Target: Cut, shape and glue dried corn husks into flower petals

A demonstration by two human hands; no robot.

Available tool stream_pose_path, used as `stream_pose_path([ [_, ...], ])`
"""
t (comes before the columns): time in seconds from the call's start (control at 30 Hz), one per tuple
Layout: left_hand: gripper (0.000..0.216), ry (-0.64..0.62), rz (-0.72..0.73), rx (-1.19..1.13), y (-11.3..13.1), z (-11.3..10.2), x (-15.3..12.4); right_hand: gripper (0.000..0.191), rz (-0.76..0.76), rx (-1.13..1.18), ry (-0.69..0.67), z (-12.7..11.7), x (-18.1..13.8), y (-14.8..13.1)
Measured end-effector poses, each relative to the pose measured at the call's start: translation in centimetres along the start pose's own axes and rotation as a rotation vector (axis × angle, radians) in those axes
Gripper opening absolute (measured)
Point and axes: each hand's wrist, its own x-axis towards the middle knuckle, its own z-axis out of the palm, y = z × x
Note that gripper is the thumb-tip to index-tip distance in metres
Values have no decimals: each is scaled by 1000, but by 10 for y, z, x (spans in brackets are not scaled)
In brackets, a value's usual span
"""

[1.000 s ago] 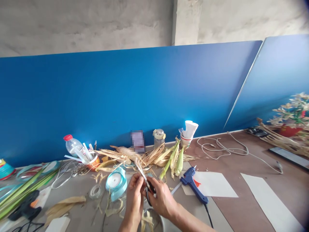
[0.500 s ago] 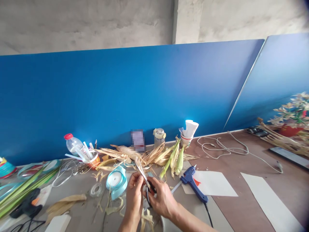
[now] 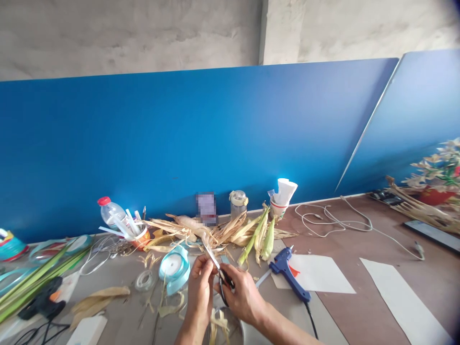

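My right hand (image 3: 241, 297) is closed round the dark handles of a pair of scissors (image 3: 215, 264), blades pointing up and to the left. My left hand (image 3: 200, 287) pinches a small strip of dry corn husk right at the blades. Both hands sit low in the middle of the view, over a round metal bowl (image 3: 235, 330) with husk strips in it. A light blue ribbon spool (image 3: 174, 268) lies just left of my left hand.
Dry husks and green corn ears (image 3: 258, 237) are piled behind my hands. A blue glue gun (image 3: 287, 273) lies on white paper to the right. Also here: a plastic bottle (image 3: 109, 211), a cup of sticks (image 3: 138, 235), a jar (image 3: 237, 203), a white cable (image 3: 334, 220).
The view has shifted slightly, so the things on the table sit a little further right. My hands keep the same grips on the scissors and husk strip.
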Motion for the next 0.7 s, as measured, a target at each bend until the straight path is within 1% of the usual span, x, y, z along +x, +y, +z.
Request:
stream_pose_path([
  [0.2, 15, -33, 13, -39, 1, 0, 0, 38, 23, 1, -6, 1, 0, 2],
  [0.7, 17, 3, 2, -37, 3, 2, 0, 38, 39, 13, 9, 6, -1, 10],
])
